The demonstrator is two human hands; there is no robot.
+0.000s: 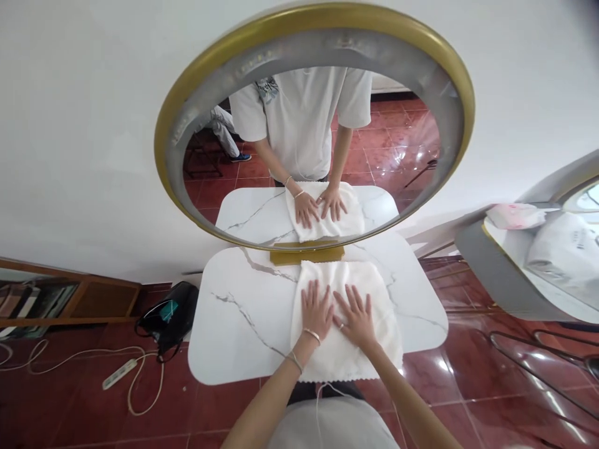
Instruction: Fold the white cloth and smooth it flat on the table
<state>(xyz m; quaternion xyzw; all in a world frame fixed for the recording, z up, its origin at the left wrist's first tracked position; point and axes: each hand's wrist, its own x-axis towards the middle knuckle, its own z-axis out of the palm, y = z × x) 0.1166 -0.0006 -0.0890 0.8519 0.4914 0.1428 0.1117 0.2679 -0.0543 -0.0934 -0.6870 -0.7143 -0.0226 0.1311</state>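
Observation:
A white towel (346, 362) with a scalloped near edge lies over the right half of a white marble-patterned table (234, 330). Both my hands press flat on it, side by side. My left hand (317, 312) has its fingers spread and pointing away from me, with bracelets at the wrist. Close beside it, my right hand (356, 317) also lies with spread fingers and wears a ring; the thumbs nearly meet. Slight wrinkles run through the cloth near its far edge. Neither hand grips anything.
Behind the towel, a round gold-framed mirror (196, 72) stands on a gold base (285, 257) and reflects my hands. A power strip (120, 374) and black bag (173, 318) lie on the floor at left. Another table (515, 274) with a white bag (566, 249) is at right.

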